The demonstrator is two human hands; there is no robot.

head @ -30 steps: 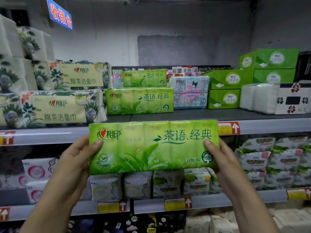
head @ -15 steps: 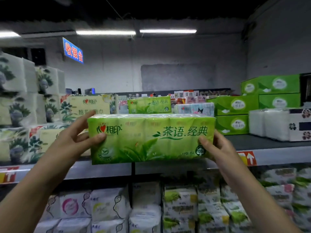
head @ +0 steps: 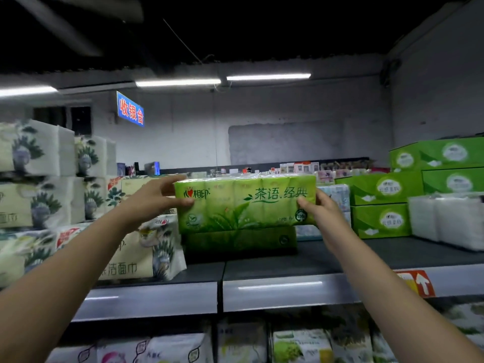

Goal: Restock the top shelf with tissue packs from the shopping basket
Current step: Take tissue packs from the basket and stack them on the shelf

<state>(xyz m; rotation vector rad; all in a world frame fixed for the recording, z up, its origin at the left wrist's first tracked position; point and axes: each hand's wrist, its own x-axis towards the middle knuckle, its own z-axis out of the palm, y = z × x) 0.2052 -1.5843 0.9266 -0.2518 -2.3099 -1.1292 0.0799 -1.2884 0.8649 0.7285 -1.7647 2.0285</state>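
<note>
A green tissue pack (head: 245, 203) is held at the centre of the frame, pinched at its short ends between the left hand (head: 154, 199), whose thumb is pressed on the front face and whose fingers are curled over the top corner, and the right hand (head: 318, 209), whose thumb is pressed on the lower right of the front face. The pack is carried above the top shelf (head: 275, 292) and appears to be just over, or resting on, a matching green pack (head: 239, 241) that lies flat on the shelf below it; whether the two are touching cannot be told. The step in hand is judged to be the setting down of the pack onto that lower one. It would be done well if the pack were kept level, its front face lined up with the face below, and both ends released together so that the slippery wrap is not skewed. Open room is seen on the bare dark shelf at centre right, between the stack and the green boxes (head: 379, 203). To the left, the flowered pack (head: 146, 247) stands close beside the stack, so little room is left for the left hand. The front edge of the shelf is well forward of the stack. The shopping basket is not in view.
</note>
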